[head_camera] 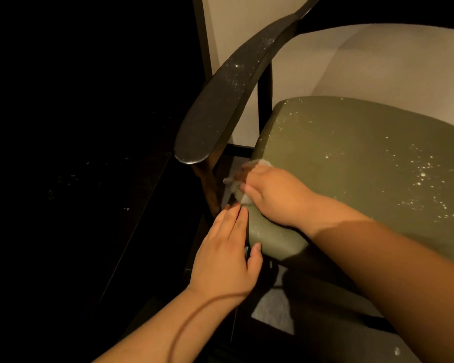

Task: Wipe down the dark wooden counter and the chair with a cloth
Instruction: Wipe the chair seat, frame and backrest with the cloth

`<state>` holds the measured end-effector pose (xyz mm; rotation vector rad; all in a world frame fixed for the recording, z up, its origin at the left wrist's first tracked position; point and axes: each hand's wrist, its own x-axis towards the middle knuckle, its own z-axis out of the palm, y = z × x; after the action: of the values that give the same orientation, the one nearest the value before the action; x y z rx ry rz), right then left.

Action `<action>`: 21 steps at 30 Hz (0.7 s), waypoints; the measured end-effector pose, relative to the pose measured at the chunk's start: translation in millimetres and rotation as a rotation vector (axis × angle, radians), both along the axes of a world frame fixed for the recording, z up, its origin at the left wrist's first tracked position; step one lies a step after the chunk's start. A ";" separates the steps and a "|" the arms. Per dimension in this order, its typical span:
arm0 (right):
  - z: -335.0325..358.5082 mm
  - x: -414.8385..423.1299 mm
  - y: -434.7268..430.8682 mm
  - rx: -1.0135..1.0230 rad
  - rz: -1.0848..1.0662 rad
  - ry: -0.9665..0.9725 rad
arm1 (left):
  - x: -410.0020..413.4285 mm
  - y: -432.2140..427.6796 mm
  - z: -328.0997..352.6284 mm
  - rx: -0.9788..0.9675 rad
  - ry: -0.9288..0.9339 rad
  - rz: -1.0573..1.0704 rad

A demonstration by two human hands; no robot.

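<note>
A chair with an olive green seat cushion (364, 163) and a dark curved wooden armrest (220, 100) fills the right and middle of the head view. White specks dot the cushion and the armrest. My right hand (273, 197) presses a pale crumpled cloth (243, 192) against the cushion's left edge, and most of the cloth is hidden under the fingers. My left hand (226, 255) lies flat with fingers together against the cushion's front left corner, thumb on the cushion's side. The dark wooden counter (76, 179) lies to the left, barely lit, with faint specks.
A dark chair leg (210, 187) stands below the armrest tip, close to both hands. A light wall panel (325, 69) with a dark frame is behind the chair. Pale floor (270, 318) shows under the seat.
</note>
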<state>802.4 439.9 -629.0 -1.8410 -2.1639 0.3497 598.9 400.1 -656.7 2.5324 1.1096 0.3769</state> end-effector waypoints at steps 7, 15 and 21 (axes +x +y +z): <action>7.7 7.7 2.6 -0.139 -0.017 -0.086 | -8.1 8.1 7.1 -0.048 -0.015 -0.040; 9.8 2.6 -17.3 -0.102 -0.142 0.034 | -0.6 7.4 17.7 -0.067 -0.038 0.025; 16.1 20.7 -34.1 -0.212 -0.196 -0.113 | 17.2 12.2 20.3 -0.043 -0.007 -0.018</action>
<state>823.1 405.8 -612.9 -2.2182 -2.0601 0.4570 616.1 412.3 -636.3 2.5000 1.0799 0.3524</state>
